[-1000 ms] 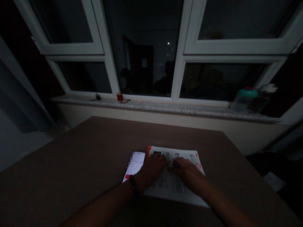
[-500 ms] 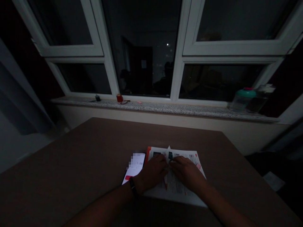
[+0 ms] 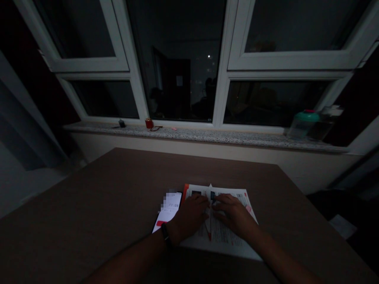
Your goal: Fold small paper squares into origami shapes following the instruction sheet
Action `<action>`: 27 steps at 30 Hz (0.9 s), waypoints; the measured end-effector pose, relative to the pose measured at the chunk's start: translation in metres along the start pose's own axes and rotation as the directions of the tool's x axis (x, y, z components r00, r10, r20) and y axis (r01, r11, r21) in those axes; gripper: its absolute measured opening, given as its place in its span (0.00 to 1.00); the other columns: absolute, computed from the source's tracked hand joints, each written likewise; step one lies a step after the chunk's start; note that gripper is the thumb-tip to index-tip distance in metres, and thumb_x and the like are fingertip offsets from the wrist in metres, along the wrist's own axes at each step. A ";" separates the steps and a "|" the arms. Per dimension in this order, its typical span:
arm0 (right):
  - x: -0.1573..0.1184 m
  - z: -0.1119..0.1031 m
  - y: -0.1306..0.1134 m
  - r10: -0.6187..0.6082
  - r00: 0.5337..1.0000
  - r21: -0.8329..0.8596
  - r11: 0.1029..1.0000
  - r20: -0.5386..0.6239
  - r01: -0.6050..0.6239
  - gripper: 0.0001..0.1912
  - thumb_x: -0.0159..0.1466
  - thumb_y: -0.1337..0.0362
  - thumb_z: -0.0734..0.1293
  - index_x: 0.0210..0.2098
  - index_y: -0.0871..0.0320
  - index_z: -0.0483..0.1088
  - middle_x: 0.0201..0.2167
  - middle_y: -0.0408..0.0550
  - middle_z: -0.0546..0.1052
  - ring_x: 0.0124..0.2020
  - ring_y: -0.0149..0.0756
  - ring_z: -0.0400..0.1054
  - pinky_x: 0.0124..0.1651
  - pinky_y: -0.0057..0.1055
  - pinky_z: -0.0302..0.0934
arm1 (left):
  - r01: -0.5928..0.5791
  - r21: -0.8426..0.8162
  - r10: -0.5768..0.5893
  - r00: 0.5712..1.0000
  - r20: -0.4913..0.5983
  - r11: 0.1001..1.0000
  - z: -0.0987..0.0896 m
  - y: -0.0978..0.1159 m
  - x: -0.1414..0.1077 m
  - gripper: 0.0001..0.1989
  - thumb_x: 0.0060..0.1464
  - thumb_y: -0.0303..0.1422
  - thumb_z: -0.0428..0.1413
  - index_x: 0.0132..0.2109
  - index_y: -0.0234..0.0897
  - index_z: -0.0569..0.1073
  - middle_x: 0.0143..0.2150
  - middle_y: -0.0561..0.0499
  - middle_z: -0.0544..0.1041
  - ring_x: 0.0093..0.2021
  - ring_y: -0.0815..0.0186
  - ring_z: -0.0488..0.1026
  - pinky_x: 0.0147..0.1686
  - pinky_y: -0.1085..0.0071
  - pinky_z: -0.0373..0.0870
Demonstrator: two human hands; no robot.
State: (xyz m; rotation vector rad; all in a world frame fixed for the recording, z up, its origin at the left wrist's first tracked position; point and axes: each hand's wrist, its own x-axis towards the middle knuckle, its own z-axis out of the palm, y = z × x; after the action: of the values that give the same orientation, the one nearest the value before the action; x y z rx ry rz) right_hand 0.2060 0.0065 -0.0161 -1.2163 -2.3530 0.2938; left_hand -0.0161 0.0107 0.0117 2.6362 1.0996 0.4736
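A printed book (image 3: 227, 236) lies open on the table, an orange strip along its left edge. Near its middle a folded page (image 3: 208, 228) rises in a narrow ridge, with a pointed white tip at the top and an orange tip at the bottom. From the left, my left hand (image 3: 192, 215), with a dark wristband, has its curled fingers against this ridge. My right hand (image 3: 232, 213) meets it from the opposite side, fingers bent and gripping at the paper. Dim light and the hands hide the exact finger contact.
A lit phone (image 3: 169, 211) lies left of the book, partly under my left forearm. The brown table (image 3: 118, 197) reaches towards a granite windowsill (image 3: 189, 134). On the sill stand a small red jar (image 3: 149, 123), a dark bottle (image 3: 121, 123) and a green-topped container (image 3: 304, 122).
The ridge of the page has flattened slightly, and its lower orange tip has shifted a little right. My fingers have moved slightly along the fold; both hands stay over the book.
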 end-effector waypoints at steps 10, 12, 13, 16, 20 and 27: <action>-0.002 -0.006 -0.006 0.099 0.994 0.031 0.994 0.054 -0.101 0.18 0.58 0.62 0.74 0.48 0.49 0.75 0.58 0.49 0.73 0.59 0.48 0.62 0.60 0.48 0.56 | 0.006 0.039 -0.007 1.000 0.025 0.999 0.003 -0.005 -0.001 0.15 0.59 0.32 0.60 0.52 0.41 0.72 0.59 0.48 0.71 0.59 0.54 0.65 0.59 0.54 0.60; -0.004 -0.008 -0.006 0.106 0.992 0.043 0.993 0.064 -0.109 0.22 0.56 0.62 0.75 0.50 0.48 0.73 0.59 0.48 0.71 0.60 0.49 0.61 0.61 0.48 0.55 | -0.003 0.051 0.002 1.000 0.022 0.999 0.004 -0.008 -0.002 0.17 0.58 0.33 0.62 0.53 0.41 0.71 0.62 0.48 0.69 0.61 0.53 0.63 0.60 0.54 0.59; -0.005 -0.008 -0.006 0.107 0.992 0.047 0.993 0.067 -0.110 0.23 0.56 0.62 0.75 0.50 0.48 0.73 0.60 0.48 0.71 0.61 0.49 0.61 0.61 0.48 0.55 | -0.009 0.054 0.008 1.000 0.019 0.999 0.004 -0.009 -0.003 0.18 0.57 0.33 0.62 0.54 0.41 0.71 0.63 0.48 0.68 0.61 0.53 0.62 0.61 0.54 0.58; -0.007 -0.008 -0.005 0.095 0.992 0.052 0.994 0.080 -0.099 0.24 0.56 0.62 0.75 0.52 0.49 0.72 0.63 0.49 0.68 0.63 0.50 0.58 0.63 0.49 0.52 | -0.029 0.046 0.028 0.999 0.026 0.999 0.002 -0.010 -0.005 0.20 0.57 0.35 0.63 0.55 0.41 0.70 0.65 0.47 0.66 0.63 0.53 0.61 0.62 0.54 0.57; -0.007 -0.010 -0.006 0.075 0.992 0.058 0.995 0.099 -0.081 0.22 0.59 0.62 0.72 0.53 0.50 0.71 0.64 0.50 0.65 0.66 0.50 0.54 0.65 0.50 0.50 | -0.055 0.029 0.054 0.998 0.018 0.998 -0.001 -0.005 -0.007 0.29 0.51 0.44 0.67 0.56 0.41 0.69 0.62 0.46 0.68 0.61 0.51 0.62 0.61 0.53 0.57; -0.002 -0.015 -0.009 0.028 0.999 -0.087 0.996 0.036 -0.024 0.16 0.66 0.69 0.65 0.50 0.47 0.75 0.56 0.50 0.71 0.59 0.48 0.60 0.58 0.47 0.57 | -0.043 0.098 0.043 0.999 -0.001 0.994 -0.009 0.004 -0.006 0.18 0.58 0.41 0.62 0.53 0.42 0.72 0.49 0.47 0.72 0.53 0.54 0.66 0.54 0.57 0.62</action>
State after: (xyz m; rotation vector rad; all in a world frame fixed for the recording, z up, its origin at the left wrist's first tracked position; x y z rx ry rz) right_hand 0.2083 -0.0006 -0.0005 -1.2934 -2.4058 0.2265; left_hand -0.0207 0.0043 0.0198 2.7502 1.0957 0.4427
